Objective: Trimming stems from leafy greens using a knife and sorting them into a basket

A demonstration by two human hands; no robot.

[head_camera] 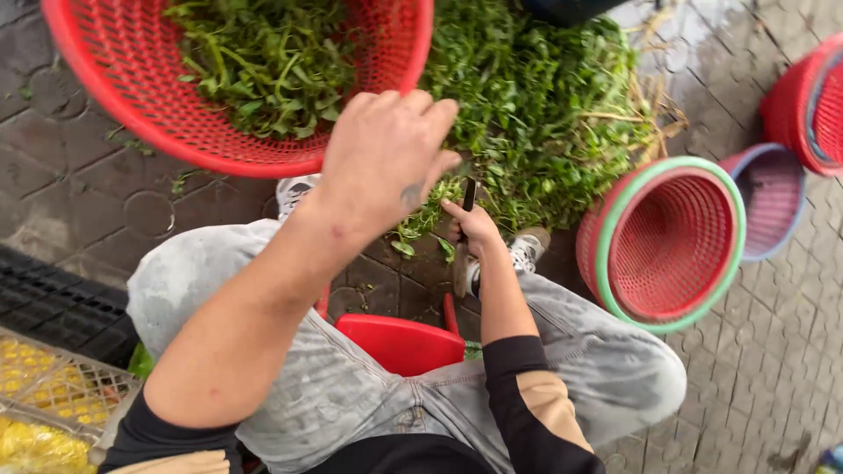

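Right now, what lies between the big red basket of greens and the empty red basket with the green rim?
In the head view, a heap of leafy greens on the pavement lies between the red basket of greens and the green-rimmed basket.

Baskets: 4 total, 1 big red w/ greens (132, 96), 1 green-rimmed (672, 241), 1 purple-rimmed (773, 202), 1 red at rt edge (812, 101). Hands: 2, left (386, 162), right (470, 226). Knife: 1 (469, 194). Shoes: 2. Greens pile: 1 (544, 105).

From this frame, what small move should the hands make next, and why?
Probably trim the leafy green sprig with the small dark-handled knife: the left hand holds the sprig, the right hand holds the blade upright beside it, and cut greens already fill the round red mesh plastic basket.
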